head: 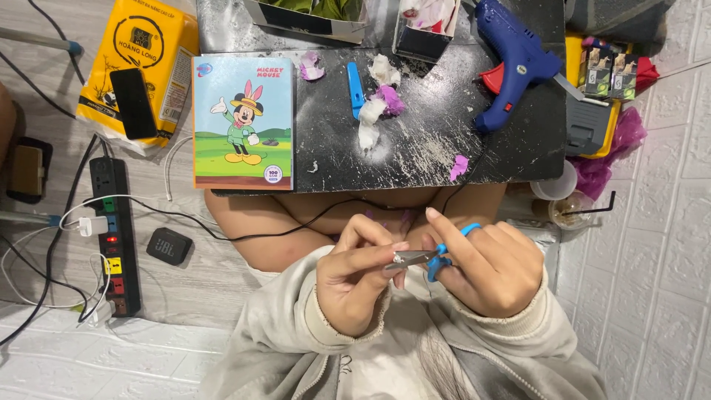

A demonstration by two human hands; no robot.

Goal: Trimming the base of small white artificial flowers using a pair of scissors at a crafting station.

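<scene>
head view: small blue-handled scissors (pixel 428 259) sit over the lap, right hand (pixel 492 270) gripping the loops, left hand (pixel 355 278) pinching at the blades. fingertips that near the edge risk a nick. above, a blue glue gun (pixel 515 63) lies on the table (pixel 415 148).

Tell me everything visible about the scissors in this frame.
The scissors are small, with bright blue plastic loop handles and short silvery metal blades. They lie roughly level, blades pointing toward the person's left. The right hand holds them with fingers through the loops. The left hand pinches at the blade tips; whether anything sits between the blades cannot be told. They are held above the lap, just below the dark board's near edge.
</scene>
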